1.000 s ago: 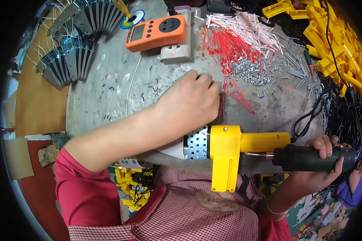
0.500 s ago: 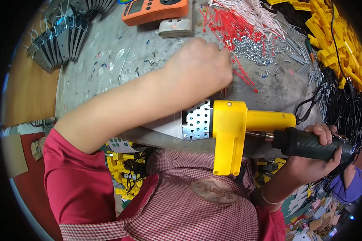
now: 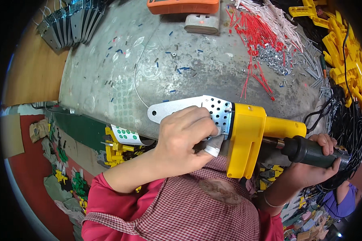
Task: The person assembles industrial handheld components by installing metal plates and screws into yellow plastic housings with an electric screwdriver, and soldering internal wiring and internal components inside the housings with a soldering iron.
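Across a scuffed grey table (image 3: 229, 80), strewn with small blue bits (image 3: 184, 68). Straight down to the near edge: to a bright yellow plastic housing (image 3: 247, 140), joined on its left to a perforated silver metal sleeve (image 3: 218, 112), then to a flat grey metal plate with a rounded end (image 3: 175, 105). And to the left hand (image 3: 187, 140), curled inward, touching the sleeve at its lower edge! Pinching or pressing? Impossible to tell, with the fingertips bunched and partly hidden. Over to the right hand (image 3: 311, 172), wrapped around a black cylindrical power screwdriver (image 3: 313, 154), angled toward the housing, with its tip lost behind yellow plastic. Up top, to an orange box-shaped device (image 3: 185, 6), sliced off by the view's edge. Far right, into black cables (image 3: 346, 138), too tangled to separate.
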The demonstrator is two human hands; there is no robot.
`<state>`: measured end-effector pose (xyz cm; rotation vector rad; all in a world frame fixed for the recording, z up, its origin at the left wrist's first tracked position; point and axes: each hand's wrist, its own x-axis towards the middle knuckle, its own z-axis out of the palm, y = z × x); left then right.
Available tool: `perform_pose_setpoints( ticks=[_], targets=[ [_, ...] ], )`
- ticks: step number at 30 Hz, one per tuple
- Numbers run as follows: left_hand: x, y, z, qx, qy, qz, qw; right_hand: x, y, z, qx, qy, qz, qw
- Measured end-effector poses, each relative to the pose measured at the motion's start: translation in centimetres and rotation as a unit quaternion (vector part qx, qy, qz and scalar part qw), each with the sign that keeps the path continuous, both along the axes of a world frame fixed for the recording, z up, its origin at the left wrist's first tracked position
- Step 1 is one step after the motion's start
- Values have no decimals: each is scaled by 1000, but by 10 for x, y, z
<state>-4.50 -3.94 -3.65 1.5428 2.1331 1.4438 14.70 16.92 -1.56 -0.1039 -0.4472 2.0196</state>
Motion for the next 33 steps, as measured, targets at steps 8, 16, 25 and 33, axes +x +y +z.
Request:
perform_pose_setpoints(
  ticks=[8, 16, 25, 33],
  targets=[
    [-2, -1, -2, 25, 54, -21, 998, -7, -1, 2, 16, 1, -3, 1000],
    [-10, -2, 2, -20, -58, -47, 997, -10, 2, 3, 13, -18, -32, 999],
    [-4, 6, 7, -21, -7, -30, 999, -15, -4, 4, 22, -25, -69, 997],
    [-10, -5, 8, -18, -82, -17, 996, -1, 5, 25, 3, -223, -130, 966]
  ],
)
